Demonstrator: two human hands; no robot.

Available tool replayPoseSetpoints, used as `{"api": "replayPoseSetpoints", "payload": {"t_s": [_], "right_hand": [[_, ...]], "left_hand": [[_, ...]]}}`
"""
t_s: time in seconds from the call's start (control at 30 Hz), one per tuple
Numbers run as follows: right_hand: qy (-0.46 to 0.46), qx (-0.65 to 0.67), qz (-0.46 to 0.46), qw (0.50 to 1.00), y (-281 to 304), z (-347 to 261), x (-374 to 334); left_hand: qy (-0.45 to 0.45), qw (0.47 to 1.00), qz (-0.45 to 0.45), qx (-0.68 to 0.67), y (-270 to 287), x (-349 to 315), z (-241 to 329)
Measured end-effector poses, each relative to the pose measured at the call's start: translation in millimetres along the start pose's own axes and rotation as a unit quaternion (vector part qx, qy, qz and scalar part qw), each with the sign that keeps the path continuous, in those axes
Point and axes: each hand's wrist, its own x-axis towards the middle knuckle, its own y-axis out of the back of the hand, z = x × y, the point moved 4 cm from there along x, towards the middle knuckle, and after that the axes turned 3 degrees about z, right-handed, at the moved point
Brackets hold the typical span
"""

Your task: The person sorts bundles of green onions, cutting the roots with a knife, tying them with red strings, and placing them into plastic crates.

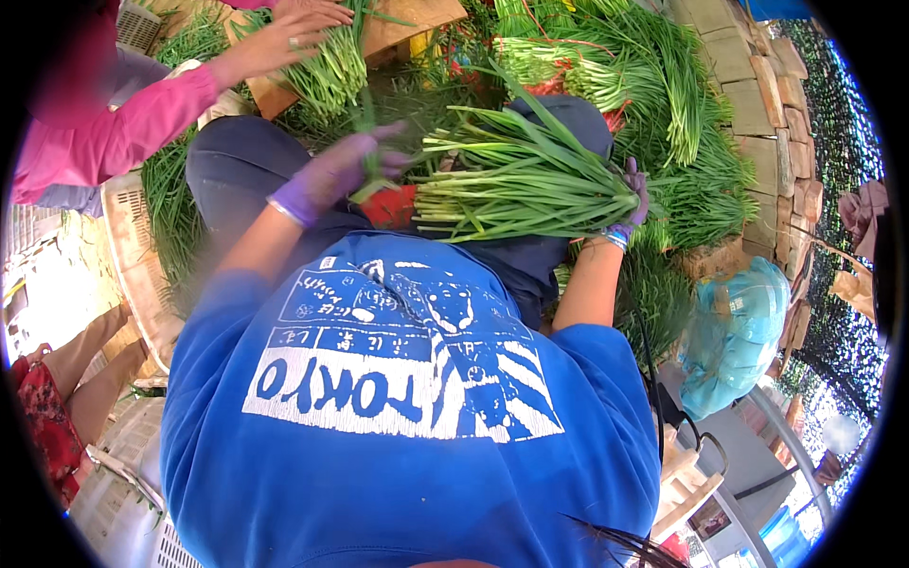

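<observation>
A loose bunch of garlic chives lies across my lap, its cut ends to the left. At the bunch's right end, my right hand, in a purple glove, is closed around it. My left hand, also gloved in purple, hovers left of the cut ends and is smeared by motion. A few green strands show at its fingers; whether they are gripped I cannot tell. Below that hand, a red piece rests on my lap.
Tied chive bundles with red bands are heaped at the far right, beside a brick edge. At far left, a co-worker's hand in a pink sleeve touches another bunch. A pale plastic crate stands left; a turquoise bag lies right.
</observation>
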Motion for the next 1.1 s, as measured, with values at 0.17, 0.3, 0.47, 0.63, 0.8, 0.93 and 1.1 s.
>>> {"api": "replayPoseSetpoints", "payload": {"t_s": [0.17, 0.3, 0.47, 0.63, 0.8, 0.93, 1.1], "right_hand": [[0.037, 0.053, -0.004, 0.998, -26, 6, -19], [0.043, 0.053, 0.004, 0.998, -17, 8, -28], [0.057, 0.0, 0.012, 0.998, 8, 9, -17], [0.07, 0.062, 0.028, 0.995, -23, 9, -36], [0.058, 0.069, 0.014, 0.996, -29, 8, -34], [0.072, 0.051, 0.017, 0.996, -33, 8, -33], [0.094, 0.006, 0.015, 0.995, -16, 3, -39]], "left_hand": [[-0.023, 0.966, 0.049, 0.254, -69, 48, -26], [-0.05, 0.959, 0.117, 0.252, -71, 48, -19], [-0.141, 0.885, 0.172, 0.409, -41, 27, -2], [-0.071, 0.875, 0.419, 0.23, 17, -35, 32], [-0.011, 0.845, 0.159, 0.51, -100, -3, 2], [0.036, 0.836, 0.244, 0.491, -80, 45, -18], [0.109, 0.913, 0.165, 0.356, -63, 50, -39]]}}
